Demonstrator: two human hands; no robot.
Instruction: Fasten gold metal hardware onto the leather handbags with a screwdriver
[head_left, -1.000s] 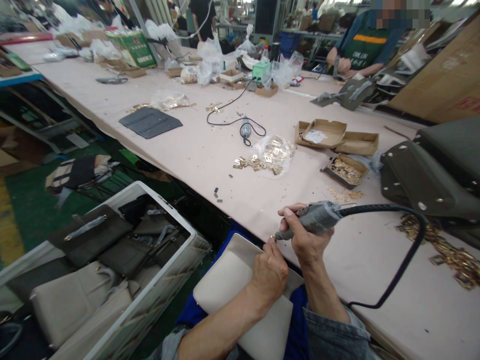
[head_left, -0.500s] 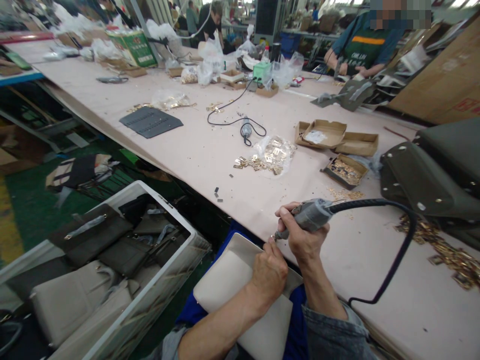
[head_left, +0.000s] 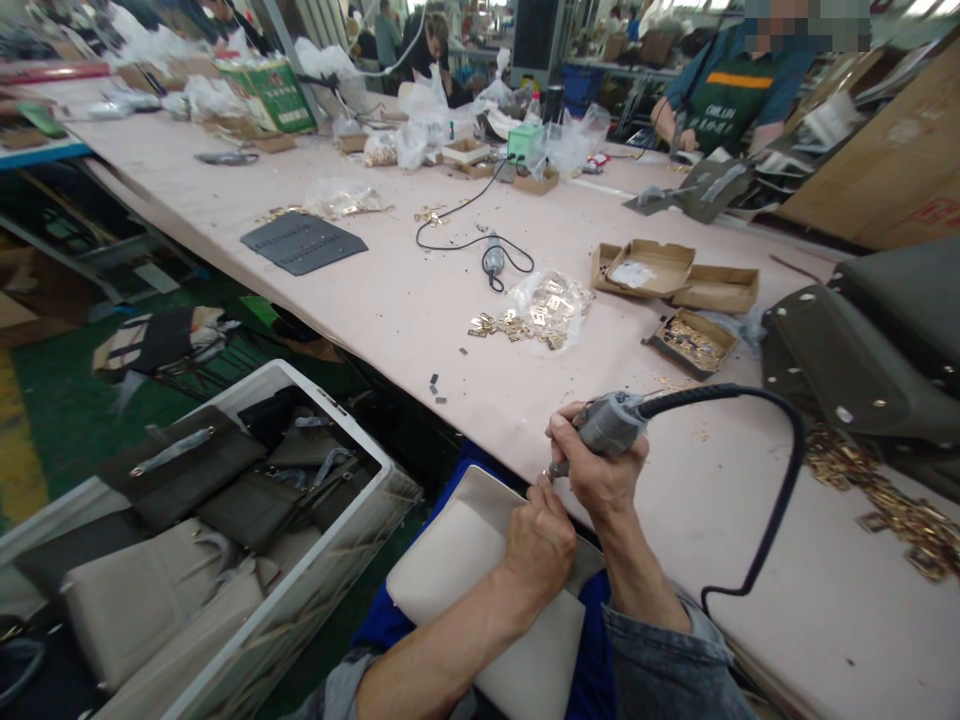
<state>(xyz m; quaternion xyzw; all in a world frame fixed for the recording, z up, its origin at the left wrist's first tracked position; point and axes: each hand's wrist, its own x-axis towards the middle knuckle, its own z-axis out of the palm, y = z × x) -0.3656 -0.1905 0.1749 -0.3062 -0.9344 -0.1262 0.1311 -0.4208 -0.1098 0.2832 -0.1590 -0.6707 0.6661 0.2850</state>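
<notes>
A long pink table (head_left: 420,300) carries scattered gold fittings. At its near edge a cream bag (head_left: 457,560) lies under the left hand (head_left: 538,545), fingers curled together. The right hand (head_left: 600,470) has its fingers clamped on a grey rotary tool (head_left: 611,425).

Both forearms are bare below rolled-up, faded blue-grey denim sleeves. The right sleeve's frayed cuff (head_left: 667,650) bunches at five o'clock; the left cuff (head_left: 341,695) shows at six. Bright blue fabric (head_left: 390,620) covers the lap.

two hands (head_left: 536,545) (head_left: 600,470), one grey power tool (head_left: 607,425), one cream bag (head_left: 465,570), three cardboard trays (head_left: 649,265) (head_left: 716,288) (head_left: 690,340).
</notes>
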